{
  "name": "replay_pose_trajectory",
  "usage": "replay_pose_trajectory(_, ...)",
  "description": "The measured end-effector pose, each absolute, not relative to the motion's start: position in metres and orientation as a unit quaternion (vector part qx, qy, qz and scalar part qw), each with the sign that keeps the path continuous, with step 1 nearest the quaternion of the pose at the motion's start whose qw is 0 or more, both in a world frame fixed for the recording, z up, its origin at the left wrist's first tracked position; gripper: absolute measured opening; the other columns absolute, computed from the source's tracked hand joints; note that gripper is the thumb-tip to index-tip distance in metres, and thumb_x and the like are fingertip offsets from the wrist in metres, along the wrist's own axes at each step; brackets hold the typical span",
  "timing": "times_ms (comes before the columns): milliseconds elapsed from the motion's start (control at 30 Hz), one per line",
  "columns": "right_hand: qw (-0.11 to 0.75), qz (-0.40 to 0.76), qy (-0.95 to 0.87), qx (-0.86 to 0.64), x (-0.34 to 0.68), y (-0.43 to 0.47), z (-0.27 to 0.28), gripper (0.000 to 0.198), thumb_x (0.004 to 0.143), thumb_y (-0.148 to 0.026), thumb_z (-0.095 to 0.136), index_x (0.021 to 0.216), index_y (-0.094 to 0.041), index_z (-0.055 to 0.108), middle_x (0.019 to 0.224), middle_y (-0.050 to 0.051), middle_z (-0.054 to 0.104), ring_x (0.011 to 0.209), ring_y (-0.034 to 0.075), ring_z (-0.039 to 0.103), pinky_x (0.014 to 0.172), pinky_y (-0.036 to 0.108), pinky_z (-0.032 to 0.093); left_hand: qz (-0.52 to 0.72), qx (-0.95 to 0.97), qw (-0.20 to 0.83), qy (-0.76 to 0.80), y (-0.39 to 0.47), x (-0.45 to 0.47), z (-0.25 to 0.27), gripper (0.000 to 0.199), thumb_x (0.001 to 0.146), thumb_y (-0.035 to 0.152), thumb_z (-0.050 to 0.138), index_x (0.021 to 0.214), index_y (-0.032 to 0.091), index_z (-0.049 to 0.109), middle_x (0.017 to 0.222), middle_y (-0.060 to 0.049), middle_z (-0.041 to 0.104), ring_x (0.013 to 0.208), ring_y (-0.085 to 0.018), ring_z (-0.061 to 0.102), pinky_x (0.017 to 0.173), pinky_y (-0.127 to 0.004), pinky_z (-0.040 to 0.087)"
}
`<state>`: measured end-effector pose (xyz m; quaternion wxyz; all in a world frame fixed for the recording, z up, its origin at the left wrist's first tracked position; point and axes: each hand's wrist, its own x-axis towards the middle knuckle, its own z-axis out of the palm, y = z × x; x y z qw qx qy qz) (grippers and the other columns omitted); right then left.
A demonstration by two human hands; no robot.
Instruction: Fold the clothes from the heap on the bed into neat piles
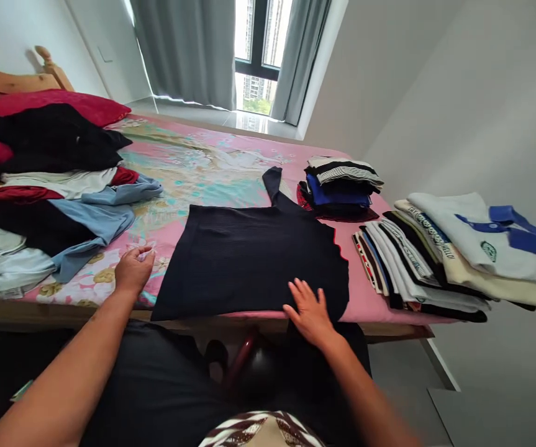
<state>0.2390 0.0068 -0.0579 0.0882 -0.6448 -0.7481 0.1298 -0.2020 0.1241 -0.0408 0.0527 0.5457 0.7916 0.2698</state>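
Observation:
A dark navy long-sleeved top (249,254) lies spread on the bed's near edge, its hem to the left and its red-trimmed neckline to the right. One sleeve points away from me across the sheet; the other is not clearly visible. My right hand (312,310) rests flat on the top near its lower right, fingers spread. Left of the hem, my left hand (135,270) is over the floral sheet, fingers loosely curled and apart, with nothing visible in them. It is apart from the top.
Loose clothes (58,205) are heaped on the left, by a red pillow (86,105). Folded clothes (342,186) are stacked at the back right. Nearer, more folded garments (412,261) lean in a row, with a white-and-blue polo shirt (477,236) on top beside the wall.

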Motion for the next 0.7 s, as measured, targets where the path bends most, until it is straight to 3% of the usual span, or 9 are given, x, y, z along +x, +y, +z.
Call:
replay_pose_trajectory(167, 0.282, 0.136, -0.600, -0.736, 0.333, -0.044, -0.086, 0.048, 0.087, -0.049, 0.038, 0.118, -0.017, 0.055, 0.126, 0.014, 0.054, 0.121, 0.025, 0.046, 0.105, 0.046, 0.032, 0.356, 0.644, 0.012, 0.677, 0.076, -0.145, -0.042, 0.029, 0.083, 0.037, 0.044, 0.093, 0.020, 0.065, 0.103, -0.006, 0.066, 0.105, -0.020, 0.057, 0.098, -0.034, 0.040)
replay_pose_trajectory(267, 0.402, 0.228, -0.462, -0.757, 0.344, -0.056, -0.104, 0.049, 0.079, -0.054, 0.047, 0.108, -0.016, 0.055, 0.111, 0.014, 0.060, 0.103, 0.025, 0.057, 0.094, 0.044, 0.044, 0.335, 0.681, -0.014, 0.651, 0.052, -0.114, -0.052, 0.025, 0.083, 0.037, 0.046, 0.091, 0.022, 0.065, 0.107, -0.006, 0.065, 0.112, -0.022, 0.053, 0.103, -0.038, 0.035)
replay_pose_trajectory(367, 0.496, 0.352, -0.306, -0.733, 0.332, -0.056, -0.116, 0.055, 0.069, -0.057, 0.058, 0.107, -0.018, 0.050, 0.107, 0.011, 0.061, 0.098, 0.025, 0.060, 0.080, 0.040, 0.053, 0.328, 0.620, -0.062, 0.710, 0.037, -0.104, -0.061, 0.030, 0.083, 0.040, 0.047, 0.100, 0.021, 0.063, 0.118, -0.010, 0.058, 0.118, -0.027, 0.048, 0.104, -0.045, 0.033)
replay_pose_trajectory(533, 0.527, 0.506, -0.178, -0.659, 0.295, -0.056, -0.116, 0.049, 0.067, -0.057, 0.065, 0.097, -0.019, 0.054, 0.095, 0.005, 0.066, 0.089, 0.021, 0.065, 0.072, 0.033, 0.055, 0.333, 0.557, -0.058, 0.759, 0.030, -0.120, -0.069, 0.049, 0.077, 0.043, 0.051, 0.115, 0.013, 0.053, 0.118, -0.018, 0.054, 0.119, -0.032, 0.045, 0.102, -0.048, 0.034)
replay_pose_trajectory(700, 0.561, 0.601, -0.122, -0.556, 0.270, -0.060, -0.113, 0.054, 0.066, -0.048, 0.072, 0.108, -0.016, 0.060, 0.097, 0.008, 0.070, 0.092, 0.025, 0.066, 0.074, 0.035, 0.055, 0.345, 0.516, 0.036, 0.783, 0.028, -0.127, -0.069, 0.054, 0.072, 0.040, 0.053, 0.119, 0.012, 0.052, 0.113, -0.016, 0.058, 0.113, -0.032, 0.050, 0.098, -0.046, 0.040)
